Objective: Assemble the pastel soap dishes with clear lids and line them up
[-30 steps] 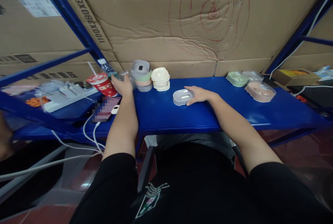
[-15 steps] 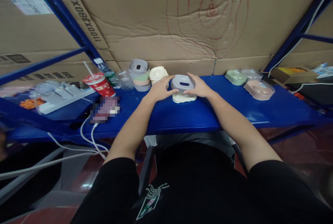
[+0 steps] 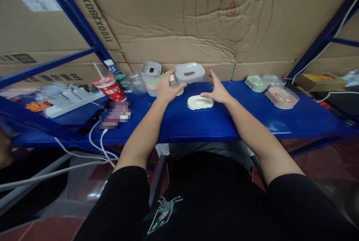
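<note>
My left hand (image 3: pixel 167 88) grips the left edge of a pale grey plastic box cover (image 3: pixel 190 72) with an oval slot in its top. The cover hangs above the table, slightly blurred by motion. My right hand (image 3: pixel 218 88) is open, fingers spread, apart from the cover. Its thumb lies over the back edge of a cream oval tray (image 3: pixel 200 102); whether it touches, I cannot tell. A stack of grey, green and peach boxes (image 3: pixel 151 70) stands left of my left hand. Cream pieces behind that hand are mostly hidden.
Finished-looking green (image 3: pixel 256 83) and pink (image 3: pixel 282 96) slotted boxes sit at the right of the blue table (image 3: pixel 196 127). At the left are a red cup (image 3: pixel 111 88), plastic bottles (image 3: pixel 119 76), a power strip (image 3: pixel 67 102) and white cables. A cardboard wall (image 3: pixel 157 20) closes the back.
The grey cover has risen off the cream tray and moved left and back with my left hand. My right hand has let go of it and opened. The tray stays on the table.
</note>
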`<control>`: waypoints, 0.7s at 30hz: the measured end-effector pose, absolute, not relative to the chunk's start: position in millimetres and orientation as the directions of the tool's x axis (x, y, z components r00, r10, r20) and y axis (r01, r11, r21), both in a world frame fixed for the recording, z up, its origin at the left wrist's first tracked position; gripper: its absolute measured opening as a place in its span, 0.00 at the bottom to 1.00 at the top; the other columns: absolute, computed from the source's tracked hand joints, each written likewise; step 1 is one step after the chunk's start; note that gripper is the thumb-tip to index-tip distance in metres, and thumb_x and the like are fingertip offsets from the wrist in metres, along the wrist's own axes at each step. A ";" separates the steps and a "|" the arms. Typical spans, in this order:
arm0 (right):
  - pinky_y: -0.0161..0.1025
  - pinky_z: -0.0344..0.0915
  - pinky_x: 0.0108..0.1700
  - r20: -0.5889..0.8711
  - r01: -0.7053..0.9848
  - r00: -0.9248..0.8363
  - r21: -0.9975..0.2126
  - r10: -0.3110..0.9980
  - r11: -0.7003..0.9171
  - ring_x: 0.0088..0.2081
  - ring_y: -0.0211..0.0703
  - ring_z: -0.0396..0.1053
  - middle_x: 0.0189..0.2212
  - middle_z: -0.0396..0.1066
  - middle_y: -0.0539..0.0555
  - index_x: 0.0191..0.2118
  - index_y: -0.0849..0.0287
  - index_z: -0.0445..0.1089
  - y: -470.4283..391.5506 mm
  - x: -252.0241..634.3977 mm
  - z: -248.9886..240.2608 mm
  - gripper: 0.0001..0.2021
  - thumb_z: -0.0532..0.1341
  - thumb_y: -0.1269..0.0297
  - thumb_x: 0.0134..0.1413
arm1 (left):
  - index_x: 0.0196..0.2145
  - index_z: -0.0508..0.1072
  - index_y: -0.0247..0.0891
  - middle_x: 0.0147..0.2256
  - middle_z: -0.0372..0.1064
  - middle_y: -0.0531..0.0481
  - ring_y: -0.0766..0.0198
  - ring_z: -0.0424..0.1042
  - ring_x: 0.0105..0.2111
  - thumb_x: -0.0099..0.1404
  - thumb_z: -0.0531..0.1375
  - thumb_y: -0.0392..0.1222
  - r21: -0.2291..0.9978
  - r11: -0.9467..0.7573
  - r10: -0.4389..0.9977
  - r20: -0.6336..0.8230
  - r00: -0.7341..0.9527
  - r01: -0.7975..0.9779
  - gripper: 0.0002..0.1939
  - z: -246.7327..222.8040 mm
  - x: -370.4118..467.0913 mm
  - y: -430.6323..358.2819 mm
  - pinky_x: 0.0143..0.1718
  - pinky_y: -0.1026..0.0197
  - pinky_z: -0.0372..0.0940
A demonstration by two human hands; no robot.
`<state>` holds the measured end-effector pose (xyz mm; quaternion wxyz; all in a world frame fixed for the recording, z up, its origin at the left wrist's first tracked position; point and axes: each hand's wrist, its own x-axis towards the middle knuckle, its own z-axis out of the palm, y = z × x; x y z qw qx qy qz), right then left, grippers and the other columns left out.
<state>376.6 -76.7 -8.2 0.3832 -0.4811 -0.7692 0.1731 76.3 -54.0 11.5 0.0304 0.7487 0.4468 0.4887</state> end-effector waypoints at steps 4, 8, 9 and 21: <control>0.68 0.52 0.77 0.342 0.664 -0.325 -0.582 0.882 0.470 0.77 0.74 0.54 0.80 0.47 0.70 0.84 0.55 0.40 -75.7 379.1 -12.8 0.71 0.76 0.31 0.44 | 0.74 0.62 0.42 0.71 0.63 0.40 0.44 0.61 0.73 0.68 0.72 0.57 0.596 -0.420 0.604 0.747 -0.279 0.684 0.44 26.8 38.6 -34.3 0.69 0.43 0.62; 0.66 0.50 0.79 0.089 0.756 -0.445 -0.497 0.891 0.427 0.78 0.72 0.53 0.78 0.57 0.65 0.80 0.55 0.57 -76.2 382.2 -15.8 0.62 0.77 0.33 0.43 | 0.74 0.60 0.31 0.72 0.59 0.36 0.46 0.58 0.73 0.68 0.74 0.53 0.682 -0.298 0.614 0.673 -0.413 0.668 0.47 29.1 14.8 -16.8 0.75 0.40 0.52; 0.67 0.50 0.79 0.036 0.766 -0.466 -0.483 0.884 0.423 0.78 0.72 0.54 0.77 0.59 0.63 0.78 0.53 0.60 -76.0 383.3 -16.4 0.61 0.78 0.34 0.42 | 0.74 0.60 0.31 0.72 0.59 0.36 0.45 0.58 0.73 0.68 0.74 0.53 0.688 -0.274 0.637 0.653 -0.409 0.672 0.47 27.2 13.5 -14.1 0.75 0.39 0.52; 0.70 0.54 0.77 0.100 0.795 -0.424 -0.436 0.900 0.423 0.75 0.73 0.60 0.74 0.65 0.64 0.75 0.55 0.65 -74.0 385.1 -12.9 0.54 0.81 0.50 0.42 | 0.72 0.60 0.31 0.76 0.52 0.30 0.41 0.57 0.73 0.68 0.72 0.46 0.567 -0.375 0.530 0.780 -0.333 0.733 0.43 8.8 15.4 -9.6 0.72 0.31 0.59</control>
